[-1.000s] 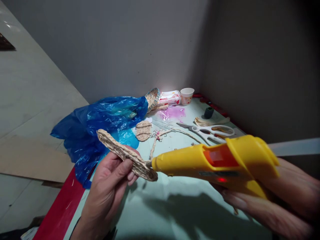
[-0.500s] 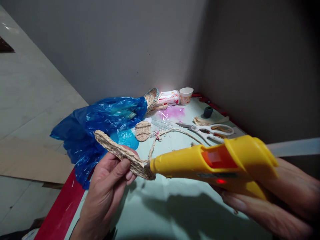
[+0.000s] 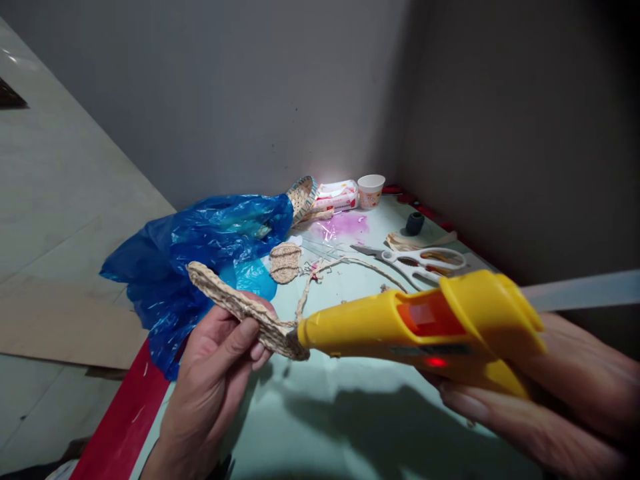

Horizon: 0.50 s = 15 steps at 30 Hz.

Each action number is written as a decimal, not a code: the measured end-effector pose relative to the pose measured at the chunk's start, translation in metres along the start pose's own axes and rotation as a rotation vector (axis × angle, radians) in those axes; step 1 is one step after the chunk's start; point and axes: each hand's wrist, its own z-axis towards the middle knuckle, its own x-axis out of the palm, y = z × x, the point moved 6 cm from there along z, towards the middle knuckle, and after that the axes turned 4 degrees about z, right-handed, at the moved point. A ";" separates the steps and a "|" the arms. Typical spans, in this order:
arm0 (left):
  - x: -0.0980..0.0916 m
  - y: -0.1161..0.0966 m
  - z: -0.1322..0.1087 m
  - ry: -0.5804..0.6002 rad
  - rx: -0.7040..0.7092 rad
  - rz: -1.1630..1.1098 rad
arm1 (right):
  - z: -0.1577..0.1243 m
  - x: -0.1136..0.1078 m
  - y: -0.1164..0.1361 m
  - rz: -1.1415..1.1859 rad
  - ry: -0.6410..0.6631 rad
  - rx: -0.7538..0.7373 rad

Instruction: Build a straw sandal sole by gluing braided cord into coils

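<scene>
A flat piece of braided straw [image 3: 225, 297] is pinched between the thumb and fingers of my left hand [image 3: 210, 373], tilted down to the right. My right hand [image 3: 545, 393] is wrapped round a yellow glue gun [image 3: 360, 323] with a red light lit on its side. Its dark nozzle touches the straw piece near the lower right end. A clear glue stick [image 3: 585, 291] sticks out of the back of the gun. From the straw piece a thin twisted cord [image 3: 306, 293] loops up and away over the table.
Beyond the hands, a blue plastic bag [image 3: 200, 247], an oval woven piece [image 3: 285, 262], white-handled scissors [image 3: 417, 260], a dark thread spool [image 3: 415, 224], a paper cup [image 3: 371, 192] and a pink-and-white packet [image 3: 337, 195] lie on the pale green table [image 3: 300, 413]. Grey walls stand behind.
The glue gun and my right hand have shifted slightly left, the nozzle still against the straw piece. My left hand has hardly moved.
</scene>
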 end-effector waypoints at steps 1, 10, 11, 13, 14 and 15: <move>0.000 -0.001 0.000 -0.003 0.002 -0.001 | -0.001 0.001 -0.001 -0.001 0.001 0.005; -0.004 -0.003 -0.001 -0.026 0.004 -0.005 | -0.009 0.004 -0.006 0.025 -0.048 0.062; -0.004 -0.003 -0.001 -0.028 0.004 -0.006 | -0.009 0.002 -0.007 0.028 -0.054 0.062; -0.004 -0.003 0.000 -0.032 0.001 -0.010 | -0.009 0.001 -0.007 0.041 -0.039 0.065; -0.004 -0.003 0.000 -0.036 0.001 -0.008 | -0.008 0.001 -0.007 0.055 -0.025 0.057; -0.003 -0.004 0.000 -0.040 0.003 -0.006 | -0.008 0.002 -0.008 0.069 -0.005 0.051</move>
